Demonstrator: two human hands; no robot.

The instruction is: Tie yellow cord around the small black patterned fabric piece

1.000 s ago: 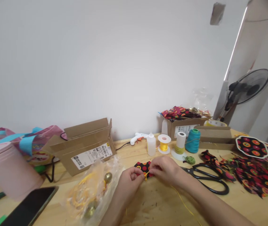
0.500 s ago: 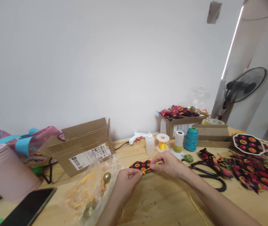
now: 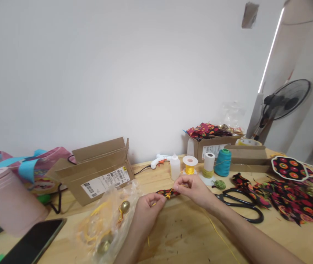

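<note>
A pale wooden table (image 3: 189, 240) bears black-handled metal scissors (image 3: 241, 205), seemingly placed for easy reach. Left of the scissors are the right hand (image 3: 193, 189) and, farther left, the left hand (image 3: 149, 206); between them, also left of the scissors, is the black-and-red patterned fabric piece (image 3: 162, 192). Each thumb and forefinger pinch thin yellow cord (image 3: 167, 196), apparently keeping it taut.

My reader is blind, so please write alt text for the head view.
The left hand and right hand pinch yellow cord by patterned fabric over a wooden table. Behind stand a whitish bottle, a spool of yellow thread and a teal thread cone; black scissors lie to the right.
</note>
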